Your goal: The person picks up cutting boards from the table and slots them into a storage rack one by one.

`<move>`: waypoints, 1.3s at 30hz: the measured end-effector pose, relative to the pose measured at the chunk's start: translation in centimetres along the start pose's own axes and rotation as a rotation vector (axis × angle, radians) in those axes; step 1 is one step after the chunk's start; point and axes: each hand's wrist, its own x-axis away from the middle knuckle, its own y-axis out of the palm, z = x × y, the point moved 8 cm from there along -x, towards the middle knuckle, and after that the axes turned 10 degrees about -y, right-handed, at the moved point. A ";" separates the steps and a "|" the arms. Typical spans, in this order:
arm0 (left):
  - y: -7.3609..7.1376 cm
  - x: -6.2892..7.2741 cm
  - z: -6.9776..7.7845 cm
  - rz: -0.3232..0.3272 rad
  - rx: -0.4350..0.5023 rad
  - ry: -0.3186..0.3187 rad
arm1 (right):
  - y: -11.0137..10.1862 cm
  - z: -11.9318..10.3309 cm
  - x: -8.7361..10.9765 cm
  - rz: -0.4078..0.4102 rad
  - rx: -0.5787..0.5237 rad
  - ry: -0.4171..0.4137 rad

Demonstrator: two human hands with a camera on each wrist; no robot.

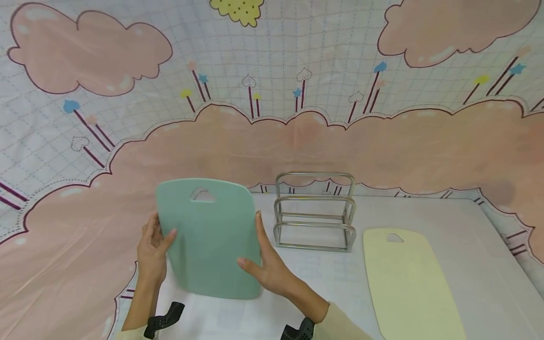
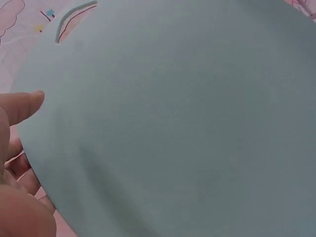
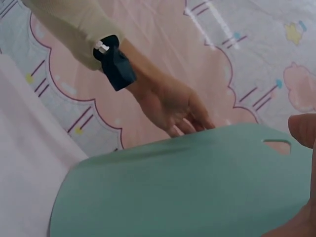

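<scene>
Left hand (image 1: 153,255) clamped on the left edge of the green board (image 1: 212,250) — thumb over the front face, fingers round behind. Right hand (image 1: 274,267) gripping the opposite edge, thumb across the front, forefinger laid straight along the side. Well apart, with the green board between; held so, presumably, for an even, steady grip on something broad and flat. Hole (image 1: 203,194) uppermost and free of fingers, likely not needed with both edges in hand. Black straps (image 1: 165,319) at the wrists, pale sleeves (image 1: 346,326) behind.

Below, the white surface (image 1: 323,278); contact with the lower edge of the green board impossible to tell. Beyond the right hand, the rack (image 1: 314,225), upright on its base — perhaps placed farther back for working room in front. Farther right, the yellow board (image 1: 410,283), lying flat, hole end away from the person, probably off to the side for clearance. Behind everything, cloud-printed cloth (image 1: 212,151).
</scene>
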 end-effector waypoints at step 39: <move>0.1 0.6 2.4 -0.085 0.314 0.229 | -1.5 0.0 -1.8 0.000 0.085 -0.135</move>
